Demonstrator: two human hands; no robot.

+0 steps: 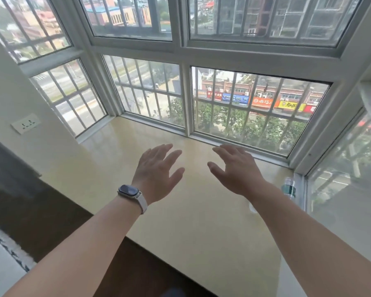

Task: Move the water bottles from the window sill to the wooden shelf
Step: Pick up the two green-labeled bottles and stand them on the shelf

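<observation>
**Inspector:** Both hands are held over the pale cream, glossy stone window sill [107, 168]. The left hand [156, 174], with a dark-faced watch on a white strap [130, 192] at its wrist, has its fingers spread wide and holds nothing. The right hand [236, 170] is likewise spread and empty.

**Assessor:** And the bottles?

**Inspector:** One clear plastic water bottle with a dark green label [288, 187] stands at the sill's far right corner, close against the white window frame [298, 166] and partly hidden behind the right forearm. A second clear shape lies just beside that forearm; I cannot tell what it is. The wooden shelf is not in view.

**Assessor:** Risks?

**Inspector:** In my judgement, a blind sweep of the right forearm could knock the bottle over. The frame boxes it in on two sides, so a grasp likely has to come from above or from the left.

**Assessor:** Room to move?

**Inspector:** Ample. The sill's centre and left are bare, and the near edge is unobstructed.
</observation>
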